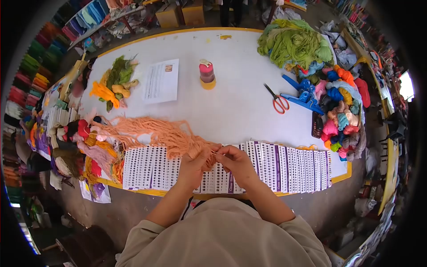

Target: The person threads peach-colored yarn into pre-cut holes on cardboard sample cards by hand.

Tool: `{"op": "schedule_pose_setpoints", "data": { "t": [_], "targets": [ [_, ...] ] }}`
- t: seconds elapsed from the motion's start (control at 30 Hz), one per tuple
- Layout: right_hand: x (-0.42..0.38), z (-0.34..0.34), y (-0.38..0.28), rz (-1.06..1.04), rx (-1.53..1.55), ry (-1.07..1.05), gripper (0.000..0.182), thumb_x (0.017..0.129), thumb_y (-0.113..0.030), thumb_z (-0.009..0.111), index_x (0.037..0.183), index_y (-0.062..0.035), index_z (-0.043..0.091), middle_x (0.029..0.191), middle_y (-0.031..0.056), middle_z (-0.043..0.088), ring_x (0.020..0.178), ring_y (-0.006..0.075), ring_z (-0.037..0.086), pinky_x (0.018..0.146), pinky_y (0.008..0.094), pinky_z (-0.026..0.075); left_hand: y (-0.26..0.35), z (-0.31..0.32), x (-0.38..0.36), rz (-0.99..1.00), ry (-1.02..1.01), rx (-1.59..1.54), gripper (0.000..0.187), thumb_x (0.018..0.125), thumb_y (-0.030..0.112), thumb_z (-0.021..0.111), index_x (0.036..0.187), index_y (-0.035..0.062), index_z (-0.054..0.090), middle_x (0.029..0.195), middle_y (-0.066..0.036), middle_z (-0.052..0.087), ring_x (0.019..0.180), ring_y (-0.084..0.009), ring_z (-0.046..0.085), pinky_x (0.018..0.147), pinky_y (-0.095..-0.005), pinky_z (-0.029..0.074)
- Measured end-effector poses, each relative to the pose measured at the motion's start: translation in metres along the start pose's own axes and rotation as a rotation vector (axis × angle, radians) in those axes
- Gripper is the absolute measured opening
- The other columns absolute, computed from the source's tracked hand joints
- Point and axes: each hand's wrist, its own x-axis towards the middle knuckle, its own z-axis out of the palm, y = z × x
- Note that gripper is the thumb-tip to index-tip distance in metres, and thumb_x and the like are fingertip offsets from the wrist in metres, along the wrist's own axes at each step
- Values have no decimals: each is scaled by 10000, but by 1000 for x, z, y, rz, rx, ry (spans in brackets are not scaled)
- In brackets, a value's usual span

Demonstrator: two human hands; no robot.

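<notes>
my left hand (192, 165) closed on peach yarn hank (155, 133) over card row (275, 167) | my right hand (238, 161) pinching one strand | progress: hank mostly unseparated, early stage by my judgement

Your bench (231, 107) is a white top with a yellow rim. Along the near edge you've got a long row of punched sample cards (284, 167), with a peach yarn hank (155, 133) trailing over the row's left part. Toward the left edge sits a small green and orange yarn bundle (114, 82), and beside it a printed sheet (161, 81). Mid-bench stands a pink spool (207, 74), and orange-handled scissors (276, 100) lie right of it. The far right corner holds a green yarn heap (296, 42), with mixed coloured skeins (340, 111) running down the right edge.
</notes>
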Motion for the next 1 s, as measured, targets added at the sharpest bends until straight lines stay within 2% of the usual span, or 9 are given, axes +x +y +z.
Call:
{"op": "schedule_pose_setpoints", "data": {
  "t": [0.07, 0.3, 0.37, 0.6, 0.87, 1.0],
  "targets": [
    [-7, 4, 1, 70, 76, 56, 46, 909, -115, 636, 902, -70, 627, 777, -32, 595, 620, 34, 426, 550, 191, 346, -1, -9, -5, -76, -8, -75, 285, 975, 221, 542, 1112, -20, 611, 1111, -105, 640, 973, -145, 601, 790, -266, 483],
    [-16, 10, 3, 47, 94, 59, 66, 911, -150, 644, 907, -85, 633, 764, -39, 584, 635, 31, 444, 564, 191, 362, 1, -4, -13, -6, -91, -20, 242, 956, 179, 576, 1097, -15, 606, 1126, -105, 640, 991, -168, 610, 849, -292, 510],
    [-18, 13, 0, 77, 116, 89, 81, 909, -164, 651, 917, -87, 629, 767, -40, 587, 643, 32, 455, 573, 189, 373, 2, -6, -15, -52, -88, -110, 233, 952, 170, 580, 1097, -10, 607, 1126, -99, 640, 997, -170, 611, 865, -304, 514],
    [-23, 19, 1, 14, 66, 63, 103, 909, -172, 651, 949, -81, 624, 790, -28, 611, 654, 32, 482, 574, 189, 392, 7, -3, -22, -44, -84, -179, 232, 956, 168, 573, 1110, -3, 609, 1124, -100, 639, 993, -168, 613, 858, -311, 517],
    [-22, 24, 2, -24, -100, 116, 111, 914, -146, 630, 965, -48, 623, 805, -8, 630, 694, 38, 535, 580, 199, 415, 6, -3, -25, -83, -87, -77, 228, 965, 166, 555, 1117, 5, 605, 1135, -96, 636, 956, -153, 607, 825, -308, 511],
    [-21, 22, 1, 27, 20, 127, 104, 926, -159, 609, 945, -57, 615, 785, -9, 618, 679, 43, 532, 575, 210, 417, 6, 5, -26, -38, -15, -147, 221, 972, 170, 542, 1114, 9, 597, 1144, -106, 630, 978, -160, 602, 848, -319, 511]
  ]
}}
